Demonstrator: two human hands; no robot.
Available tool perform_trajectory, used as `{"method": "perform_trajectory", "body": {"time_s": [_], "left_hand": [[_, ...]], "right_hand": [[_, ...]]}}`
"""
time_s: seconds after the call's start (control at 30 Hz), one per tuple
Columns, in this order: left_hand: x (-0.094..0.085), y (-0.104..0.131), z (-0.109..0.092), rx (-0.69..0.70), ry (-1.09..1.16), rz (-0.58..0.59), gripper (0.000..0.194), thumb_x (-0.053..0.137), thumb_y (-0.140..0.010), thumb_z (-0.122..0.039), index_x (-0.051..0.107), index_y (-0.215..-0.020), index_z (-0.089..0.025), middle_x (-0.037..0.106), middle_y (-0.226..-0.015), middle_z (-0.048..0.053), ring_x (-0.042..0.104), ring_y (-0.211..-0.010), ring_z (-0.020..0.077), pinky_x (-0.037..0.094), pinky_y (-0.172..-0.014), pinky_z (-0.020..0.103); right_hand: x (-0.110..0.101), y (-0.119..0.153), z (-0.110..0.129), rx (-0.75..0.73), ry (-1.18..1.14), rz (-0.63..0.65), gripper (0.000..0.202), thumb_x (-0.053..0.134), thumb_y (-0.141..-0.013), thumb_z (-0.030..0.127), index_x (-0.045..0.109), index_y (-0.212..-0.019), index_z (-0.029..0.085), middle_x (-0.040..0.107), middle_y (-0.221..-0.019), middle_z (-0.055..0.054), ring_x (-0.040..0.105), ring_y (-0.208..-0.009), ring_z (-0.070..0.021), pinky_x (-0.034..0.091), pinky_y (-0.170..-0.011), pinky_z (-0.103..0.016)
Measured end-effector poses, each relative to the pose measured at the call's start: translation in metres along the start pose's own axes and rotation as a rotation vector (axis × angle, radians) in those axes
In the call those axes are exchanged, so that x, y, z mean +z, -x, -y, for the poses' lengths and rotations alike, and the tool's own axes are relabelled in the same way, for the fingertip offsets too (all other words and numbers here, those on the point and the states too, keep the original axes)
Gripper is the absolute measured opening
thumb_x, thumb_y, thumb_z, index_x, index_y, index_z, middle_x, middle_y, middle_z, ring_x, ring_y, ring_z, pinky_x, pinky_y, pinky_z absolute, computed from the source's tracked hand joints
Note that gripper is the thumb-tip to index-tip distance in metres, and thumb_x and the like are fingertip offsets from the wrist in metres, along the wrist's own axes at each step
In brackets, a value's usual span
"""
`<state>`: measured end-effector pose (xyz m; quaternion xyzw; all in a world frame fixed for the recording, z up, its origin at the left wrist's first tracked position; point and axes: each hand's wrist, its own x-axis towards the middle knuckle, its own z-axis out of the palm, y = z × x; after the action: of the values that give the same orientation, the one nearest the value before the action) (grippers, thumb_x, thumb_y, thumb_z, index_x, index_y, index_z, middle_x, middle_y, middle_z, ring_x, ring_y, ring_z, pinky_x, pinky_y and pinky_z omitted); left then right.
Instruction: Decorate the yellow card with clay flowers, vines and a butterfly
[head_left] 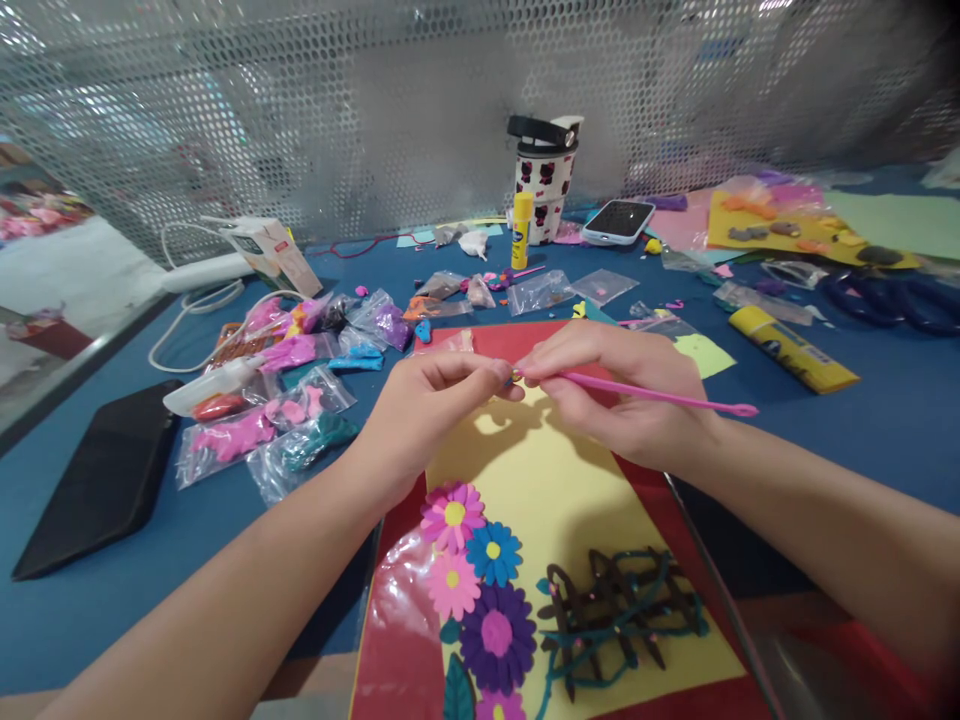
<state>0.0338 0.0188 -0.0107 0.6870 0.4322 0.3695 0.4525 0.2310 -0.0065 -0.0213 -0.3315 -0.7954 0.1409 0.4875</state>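
My right hand point(626, 385) grips a thin pink clay modelling tool point(667, 397), its rounded end sticking out to the right. The fingertips of my left hand point(431, 405) are pinched together, meeting those of the right; a tiny piece seems to be between them, too small to name. Below both hands lies a yellow sheet point(517, 470) on a red backing point(401, 610). Clay flowers in pink point(454, 585), blue point(493, 553) and purple point(496, 635) run down its left side. At its lower right is a dark brown clay fence point(600, 610) with teal vines.
Bags of coloured clay point(232, 435) and a black tablet-like slab point(97, 480) lie left. Behind stand a glue stick point(520, 232), a patterned tumbler point(546, 185) and a small carton point(274, 255). A phone point(619, 222), yellow tube point(793, 348) and dark-handled scissors point(900, 300) lie right.
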Motion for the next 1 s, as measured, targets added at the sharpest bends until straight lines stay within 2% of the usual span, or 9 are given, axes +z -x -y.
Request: {"method": "perform_trajectory", "body": {"time_s": [0.13,0.23,0.37,0.5,0.6,0.7,0.8,0.9,1.0], "left_hand": [[-0.001,-0.001,0.001,-0.010,-0.065,-0.006,0.033,0.062,-0.083,-0.050,0.076,-0.077,-0.021,0.074,-0.080,0.003,0.063,-0.076,0.0165,0.046,-0.069,0.026],[-0.006,-0.003,0.001,0.139,-0.263,0.015,0.029,0.058,-0.087,-0.042,0.075,-0.080,-0.020,0.074,-0.082,0.002,0.064,-0.078,0.0168,0.046,-0.071,0.026],[-0.013,-0.007,0.002,0.475,-0.591,0.290,0.022,0.055,-0.088,-0.031,0.075,-0.088,-0.021,0.075,-0.085,0.002,0.062,-0.081,0.0169,0.044,-0.082,0.030],[-0.015,-0.007,0.003,0.546,-0.768,0.500,0.026,0.051,-0.091,-0.033,0.074,-0.092,-0.023,0.074,-0.095,0.001,0.060,-0.090,0.0186,0.040,-0.091,0.035],[-0.014,-0.006,0.004,0.567,-0.874,0.426,0.026,0.053,-0.089,-0.038,0.073,-0.094,-0.023,0.072,-0.097,0.003,0.058,-0.092,0.0207,0.039,-0.089,0.036],[-0.017,-0.008,0.007,0.566,-0.906,0.328,0.027,0.053,-0.089,-0.040,0.072,-0.098,-0.022,0.071,-0.096,0.003,0.058,-0.093,0.0209,0.040,-0.088,0.035],[-0.025,-0.015,0.010,0.511,-0.885,0.195,0.029,0.051,-0.091,-0.038,0.069,-0.104,-0.020,0.072,-0.094,0.004,0.059,-0.089,0.0195,0.041,-0.083,0.033],[-0.035,-0.023,0.015,0.447,-0.923,0.066,0.025,0.049,-0.093,-0.031,0.069,-0.101,-0.019,0.072,-0.088,0.005,0.060,-0.081,0.0183,0.042,-0.076,0.030],[-0.039,-0.027,0.021,0.450,-1.004,0.146,0.022,0.051,-0.092,-0.023,0.070,-0.101,-0.021,0.074,-0.094,0.003,0.063,-0.085,0.0179,0.042,-0.078,0.030]], "right_hand": [[-0.002,-0.003,-0.001,0.057,0.008,-0.121,0.013,0.057,-0.087,0.018,0.066,-0.092,0.025,0.072,-0.089,0.000,0.066,-0.084,-0.0162,0.053,-0.078,-0.032],[-0.004,-0.007,-0.008,0.149,0.009,-0.188,0.010,0.058,-0.087,0.021,0.068,-0.090,0.021,0.072,-0.090,-0.002,0.066,-0.080,-0.0152,0.052,-0.076,-0.030],[-0.005,-0.012,-0.021,0.435,-0.134,0.161,0.030,0.057,-0.088,0.039,0.067,-0.072,0.016,0.070,-0.071,-0.003,0.061,-0.059,-0.0121,0.047,-0.056,-0.025],[-0.006,-0.014,-0.022,0.618,-0.083,0.391,0.054,0.044,-0.091,0.056,0.064,-0.059,0.017,0.063,-0.051,-0.002,0.055,-0.047,-0.0111,0.041,-0.052,-0.025],[-0.006,-0.014,-0.019,0.607,0.276,0.470,0.054,0.044,-0.090,0.056,0.063,-0.056,0.019,0.064,-0.053,-0.003,0.058,-0.053,-0.0139,0.036,-0.053,-0.026],[-0.005,-0.014,-0.019,0.557,0.523,0.422,0.035,0.051,-0.086,0.053,0.069,-0.092,0.024,0.071,-0.075,-0.002,0.063,-0.066,-0.0181,0.033,-0.053,-0.026],[-0.005,-0.014,-0.022,0.548,0.582,0.352,0.044,0.049,-0.086,0.057,0.059,-0.117,0.026,0.071,-0.081,-0.002,0.064,-0.069,-0.0198,0.031,-0.052,-0.026],[-0.007,-0.014,-0.023,0.546,0.557,0.286,0.041,0.046,-0.089,0.054,0.059,-0.115,0.027,0.070,-0.074,0.000,0.062,-0.066,-0.0182,0.031,-0.052,-0.025],[-0.006,-0.013,-0.021,0.512,0.534,0.267,0.032,0.045,-0.090,0.049,0.065,-0.106,0.030,0.070,-0.073,0.001,0.063,-0.067,-0.0176,0.032,-0.054,-0.026]]}}
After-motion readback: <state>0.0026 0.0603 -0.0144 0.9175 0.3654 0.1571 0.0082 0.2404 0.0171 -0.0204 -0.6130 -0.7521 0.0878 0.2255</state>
